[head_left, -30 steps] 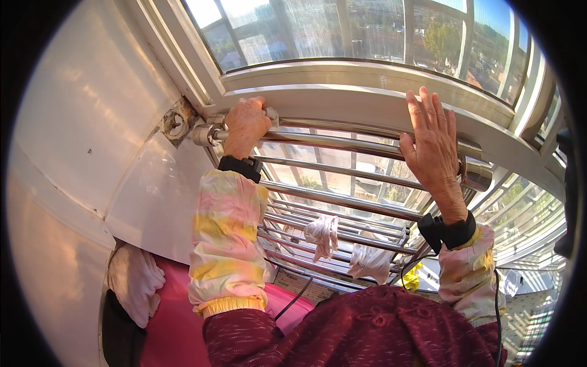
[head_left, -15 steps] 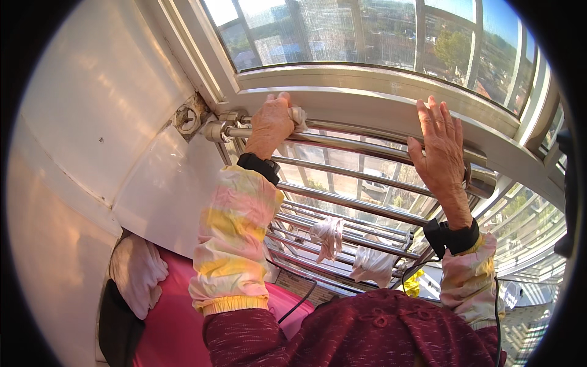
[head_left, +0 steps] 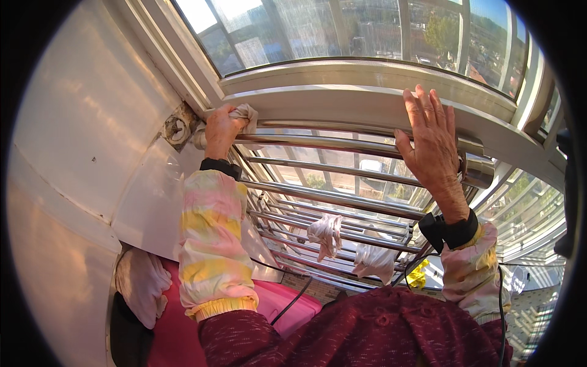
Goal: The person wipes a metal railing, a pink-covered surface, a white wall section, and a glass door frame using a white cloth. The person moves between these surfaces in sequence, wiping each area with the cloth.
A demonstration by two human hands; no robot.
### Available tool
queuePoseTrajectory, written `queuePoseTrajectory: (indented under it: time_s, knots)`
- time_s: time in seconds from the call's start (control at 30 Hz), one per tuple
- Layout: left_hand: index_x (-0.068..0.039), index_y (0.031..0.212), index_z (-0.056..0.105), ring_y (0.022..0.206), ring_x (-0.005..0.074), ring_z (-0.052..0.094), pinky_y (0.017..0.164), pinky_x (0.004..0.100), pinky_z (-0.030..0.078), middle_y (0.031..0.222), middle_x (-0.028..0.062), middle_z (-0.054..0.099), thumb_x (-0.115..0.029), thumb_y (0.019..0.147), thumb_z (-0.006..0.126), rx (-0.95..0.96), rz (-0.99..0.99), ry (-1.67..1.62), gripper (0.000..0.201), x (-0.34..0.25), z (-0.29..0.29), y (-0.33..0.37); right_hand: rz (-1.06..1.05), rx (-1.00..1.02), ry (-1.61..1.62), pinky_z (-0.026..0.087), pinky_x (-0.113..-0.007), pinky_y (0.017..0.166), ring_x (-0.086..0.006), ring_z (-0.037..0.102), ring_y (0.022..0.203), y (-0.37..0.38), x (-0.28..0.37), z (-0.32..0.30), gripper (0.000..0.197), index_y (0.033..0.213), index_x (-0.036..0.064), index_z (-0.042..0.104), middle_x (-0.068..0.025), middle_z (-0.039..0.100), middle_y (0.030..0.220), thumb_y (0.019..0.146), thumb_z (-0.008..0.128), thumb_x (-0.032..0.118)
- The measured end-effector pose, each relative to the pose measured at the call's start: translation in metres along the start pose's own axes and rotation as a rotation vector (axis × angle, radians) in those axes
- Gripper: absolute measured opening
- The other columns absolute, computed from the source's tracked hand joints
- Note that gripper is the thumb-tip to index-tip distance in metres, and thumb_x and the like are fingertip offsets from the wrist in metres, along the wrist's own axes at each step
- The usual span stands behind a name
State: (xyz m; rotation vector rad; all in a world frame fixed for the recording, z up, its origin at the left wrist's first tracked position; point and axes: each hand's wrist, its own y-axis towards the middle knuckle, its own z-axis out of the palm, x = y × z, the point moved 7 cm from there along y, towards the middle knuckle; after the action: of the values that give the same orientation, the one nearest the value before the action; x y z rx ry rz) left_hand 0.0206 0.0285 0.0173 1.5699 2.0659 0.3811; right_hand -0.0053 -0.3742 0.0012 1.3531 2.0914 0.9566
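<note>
At the left end of a metal rack, my left hand grips a whitish cloth against the upper bars, beside the window frame. Its fingers are wrapped round the cloth and partly hidden. My right hand lies with fingers stretched out, back of the hand showing, over the right end of the top bar; its fingertips reach the window frame. Nothing is held in it. Below, two more whitish cloths hang on the lower bars: one bunched cloth and one broader cloth.
White wall panels rise on the left, with a round pipe fitting in the corner. A pale cloth lies on a pink surface at lower left. Something yellow sits beneath the rack. Dark cables run near my arms.
My left hand has moved left along the bars with the cloth, toward the corner fitting. My right hand stays spread at the right end, shifted slightly in view.
</note>
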Motion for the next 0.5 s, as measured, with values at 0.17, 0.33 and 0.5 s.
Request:
queuePoseTrajectory:
  time_s: [0.17, 0.33, 0.5]
  knots:
    - [-0.008, 0.110, 0.063, 0.103, 0.0367, 0.060, 0.085, 0.0430, 0.049, 0.108, 0.0204, 0.064, -0.021, 0.072, 0.069, -0.065, -0.045, 0.150, 0.040, 0.003, 0.002, 0.009, -0.026, -0.017, 0.002, 0.017, -0.052, 0.114, -0.0329, 0.029, 0.139, 0.000, 0.001, -0.001, 0.060, 0.140, 0.0098, 0.040, -0.0156, 0.037, 0.146, 0.086, 0.057, 0.028]
    - [-0.008, 0.109, 0.062, 0.100, 0.0382, 0.061, 0.083, 0.0427, 0.049, 0.104, 0.0221, 0.065, -0.017, 0.072, 0.070, -0.111, 0.000, 0.187, 0.038, 0.005, 0.003, 0.017, -0.014, -0.018, 0.024, 0.017, -0.053, 0.114, -0.0320, 0.029, 0.139, 0.000, 0.000, -0.002, 0.059, 0.140, 0.0095, 0.041, -0.0154, 0.037, 0.146, 0.086, 0.057, 0.029]
    - [-0.004, 0.100, 0.063, 0.088, 0.0369, 0.064, 0.080, 0.0410, 0.050, 0.090, 0.0218, 0.067, -0.025, 0.068, 0.075, 0.083, 0.165, 0.017, 0.040, -0.039, -0.008, -0.002, 0.016, -0.001, -0.001, 0.017, -0.052, 0.114, -0.0315, 0.029, 0.139, 0.000, 0.000, 0.000, 0.059, 0.139, 0.0095, 0.042, -0.0153, 0.037, 0.146, 0.086, 0.057, 0.029]
